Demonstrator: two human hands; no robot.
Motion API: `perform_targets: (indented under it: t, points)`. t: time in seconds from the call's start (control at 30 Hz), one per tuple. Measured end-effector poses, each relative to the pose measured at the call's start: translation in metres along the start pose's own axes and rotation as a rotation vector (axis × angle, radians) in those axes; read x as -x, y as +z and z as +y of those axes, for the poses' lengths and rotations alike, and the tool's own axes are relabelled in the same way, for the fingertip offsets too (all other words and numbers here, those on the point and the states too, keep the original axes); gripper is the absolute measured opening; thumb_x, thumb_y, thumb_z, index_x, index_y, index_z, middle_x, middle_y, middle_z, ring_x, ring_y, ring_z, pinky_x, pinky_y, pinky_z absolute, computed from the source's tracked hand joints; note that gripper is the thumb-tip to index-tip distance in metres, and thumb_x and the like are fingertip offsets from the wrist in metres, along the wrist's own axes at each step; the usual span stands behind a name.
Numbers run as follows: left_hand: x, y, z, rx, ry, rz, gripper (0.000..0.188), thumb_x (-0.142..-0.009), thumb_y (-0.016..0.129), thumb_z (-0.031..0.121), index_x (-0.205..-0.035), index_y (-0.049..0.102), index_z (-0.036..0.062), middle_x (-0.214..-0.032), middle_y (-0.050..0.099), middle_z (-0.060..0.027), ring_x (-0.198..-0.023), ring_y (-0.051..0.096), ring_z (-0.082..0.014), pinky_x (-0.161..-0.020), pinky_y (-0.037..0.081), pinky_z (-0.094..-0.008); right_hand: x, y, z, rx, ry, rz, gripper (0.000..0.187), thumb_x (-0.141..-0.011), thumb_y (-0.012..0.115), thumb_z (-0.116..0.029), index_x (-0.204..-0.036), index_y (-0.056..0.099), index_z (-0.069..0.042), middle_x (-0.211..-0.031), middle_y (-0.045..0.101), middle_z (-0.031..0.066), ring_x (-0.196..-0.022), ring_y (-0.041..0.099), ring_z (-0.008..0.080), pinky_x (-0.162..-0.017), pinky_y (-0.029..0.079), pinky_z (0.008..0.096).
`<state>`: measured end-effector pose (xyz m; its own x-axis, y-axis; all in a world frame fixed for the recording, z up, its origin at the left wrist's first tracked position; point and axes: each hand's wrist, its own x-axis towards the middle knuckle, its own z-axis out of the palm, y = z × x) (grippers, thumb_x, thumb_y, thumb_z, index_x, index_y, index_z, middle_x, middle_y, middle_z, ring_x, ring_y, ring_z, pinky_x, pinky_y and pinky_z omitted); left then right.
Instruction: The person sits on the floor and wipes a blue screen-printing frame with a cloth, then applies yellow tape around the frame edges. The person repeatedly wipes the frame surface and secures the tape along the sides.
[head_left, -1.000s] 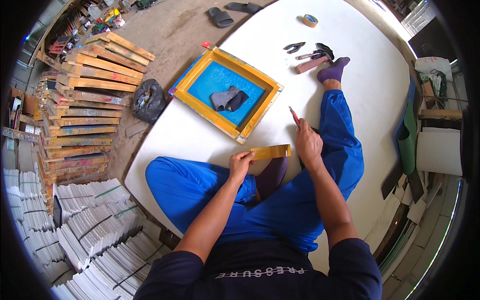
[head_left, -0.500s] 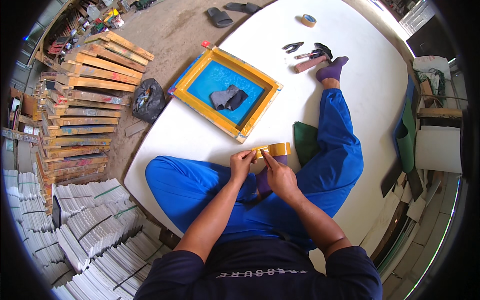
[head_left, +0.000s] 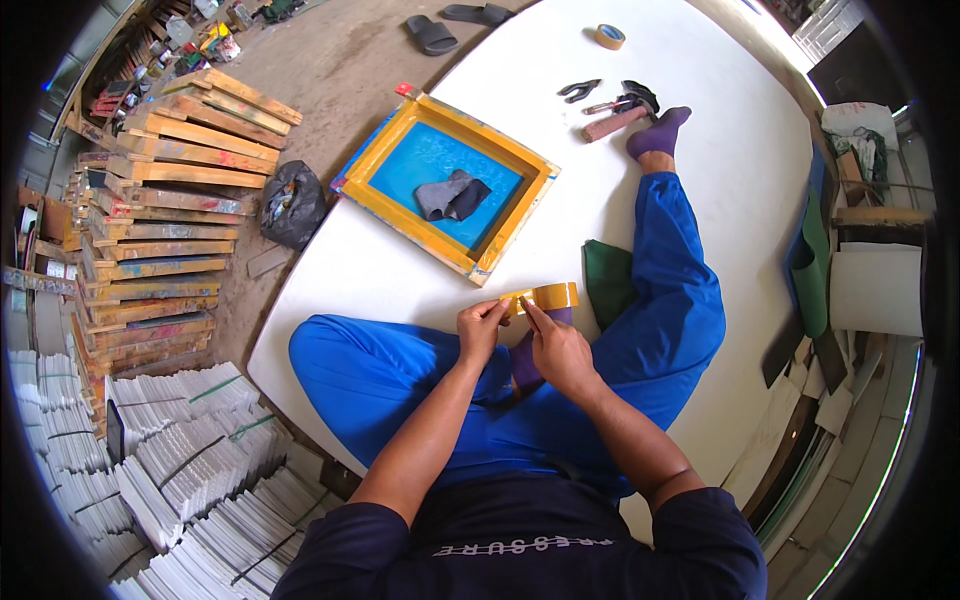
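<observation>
My left hand (head_left: 482, 328) pinches the pulled-out end of a roll of yellow-brown packing tape (head_left: 556, 295) in front of my crossed leg. The stretched strip runs from those fingers to the roll. My right hand (head_left: 562, 350) is closed just beside the roll, its fingers pointing at the strip. Something slim and dark shows at its fingertips, touching or very near the tape; its kind cannot be made out. Beyond the hands lies a yellow-taped wooden screen frame (head_left: 468, 262) with blue mesh (head_left: 405, 165). A crumpled grey cloth (head_left: 450, 196) rests on that mesh.
The white board (head_left: 560, 210) under me also holds another tape roll (head_left: 609, 37), pliers (head_left: 579, 90), a pinkish-handled tool (head_left: 614, 124) and dark green cloth (head_left: 608, 283). Wooden frames (head_left: 180, 200) and bundled white sheets (head_left: 190, 440) are stacked at left. A black bag (head_left: 292, 205) stands beside the board.
The whole view has shifted slightly, so the board's things appear a little farther left. Both hands keep almost the same pose at the tape.
</observation>
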<state>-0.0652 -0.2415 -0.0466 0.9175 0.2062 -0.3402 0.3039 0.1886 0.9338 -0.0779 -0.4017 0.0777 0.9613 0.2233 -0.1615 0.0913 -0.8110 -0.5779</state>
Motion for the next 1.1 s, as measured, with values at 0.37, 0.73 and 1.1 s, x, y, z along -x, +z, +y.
perform_targets:
  t: [0.37, 0.73, 1.1]
  points:
    - [0.000, -0.002, 0.000, -0.114, 0.070, 0.000, 0.027, -0.096, 0.079, 0.021, -0.099, 0.079, -0.0057, -0.079, 0.074, -0.0062, -0.070, 0.068, -0.0125, -0.068, 0.054, -0.0275, -0.011, 0.001, -0.001, 0.011, 0.043, -0.037, 0.044, -0.095, 0.055, -0.011, -0.138, 0.065, -0.013, -0.089, 0.074, 0.0254, -0.081, 0.072, 0.0470, -0.078, 0.057, 0.0576]
    - [-0.015, -0.022, 0.031, 0.050, -0.076, 0.055, 0.021, -0.097, 0.075, 0.015, -0.103, 0.076, -0.0048, -0.086, 0.074, -0.0063, -0.070, 0.067, -0.0110, -0.071, 0.053, -0.0263, -0.026, -0.039, 0.016, -0.079, 0.114, 0.049, 0.025, -0.097, 0.061, -0.014, -0.119, 0.070, -0.007, -0.089, 0.073, 0.0274, -0.083, 0.071, 0.0488, -0.078, 0.056, 0.0573]
    - [-0.016, -0.051, 0.058, -0.205, -0.052, -0.159, 0.020, -0.094, 0.078, 0.012, -0.106, 0.076, -0.0037, -0.086, 0.074, -0.0033, -0.074, 0.063, -0.0081, -0.069, 0.051, -0.0253, -0.151, -0.028, 0.148, -0.136, 0.701, 0.362, 0.031, -0.092, 0.075, -0.029, -0.111, 0.070, -0.005, -0.106, 0.076, 0.0204, -0.100, 0.073, 0.0383, -0.088, 0.055, 0.0472]
